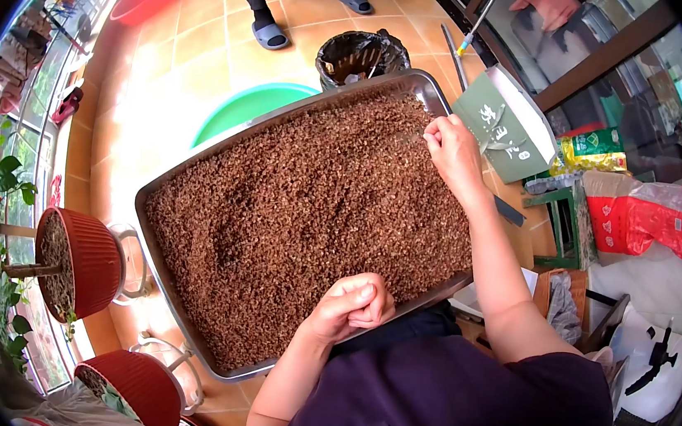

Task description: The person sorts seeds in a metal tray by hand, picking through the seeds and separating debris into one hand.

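Observation:
A large metal tray [432, 90] lies at a slant in front of me, filled with small brown grain-like bits [298, 225]. My left hand [352, 307] is closed in a fist over the tray's near edge; whatever may be inside it is hidden. Toward the far right corner, my right hand [451, 151] is held just over the bits. Its thumb and fingers are pressed together, and I cannot make out what is between them.
Beyond the tray are a green basin [243, 111] and a black-lined bin [363, 53]. Another person's slippered foot [271, 35] is farther off. Potted plants [82, 265] stand left. A green box [504, 126] and red-and-white bag [648, 216] are right.

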